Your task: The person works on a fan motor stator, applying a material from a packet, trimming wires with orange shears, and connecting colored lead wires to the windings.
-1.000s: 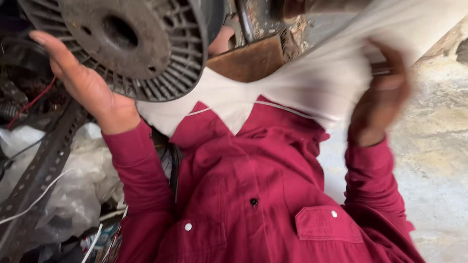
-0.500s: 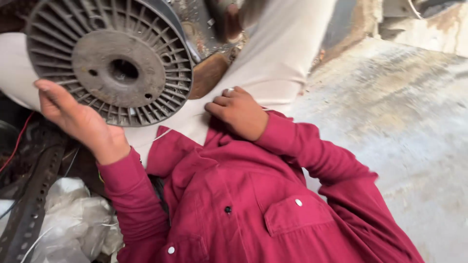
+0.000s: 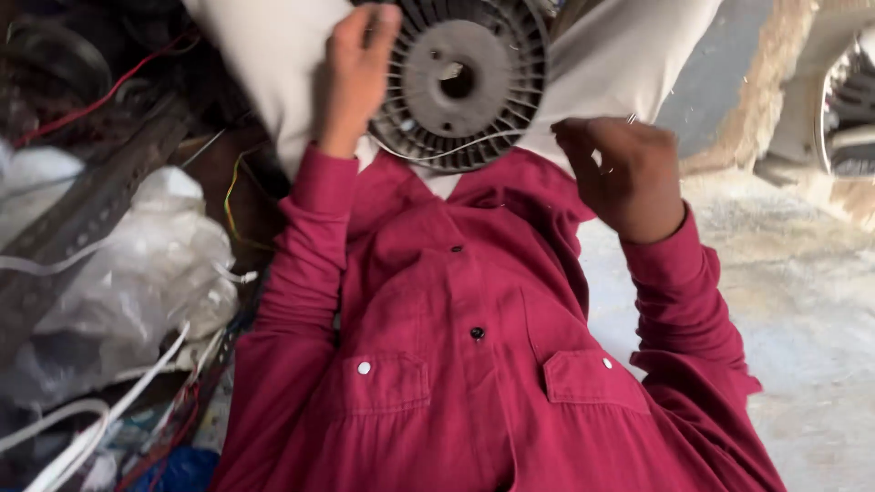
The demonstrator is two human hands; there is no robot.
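Up at the top of the view, the left hand (image 3: 357,77) was wrapped around the left edge of a round grey metal disc (image 3: 460,84) with thin ribs all around it and a hole in the middle. The fingers (image 3: 374,23) lay over the rim, so the hand was gripping the disc. The right hand (image 3: 629,178) was curled up just below and to the right of the disc. It looked like it pinched a thin pale wire (image 3: 428,155) that ran along the bottom edge of the disc, but the fingertips were hidden, so I cannot tell for sure.

Half a second before, the disc was over on the left side and the left hand held it from underneath. Now the disc sat near the middle, higher up, and the left hand was at its side. The right hand had been resting on the chest near the collar, and now it was lifted out to the right.

Both arms wore the sleeves of a dark red shirt (image 3: 474,364) with white buttons and two chest pockets. Behind the disc was some pale cream cloth (image 3: 264,64). Off to the left lay crumpled clear plastic bags (image 3: 155,264), white cords (image 3: 82,428), red wires (image 3: 100,100) and a dark metal bar (image 3: 87,214). On the right was a dusty grey floor (image 3: 802,328).
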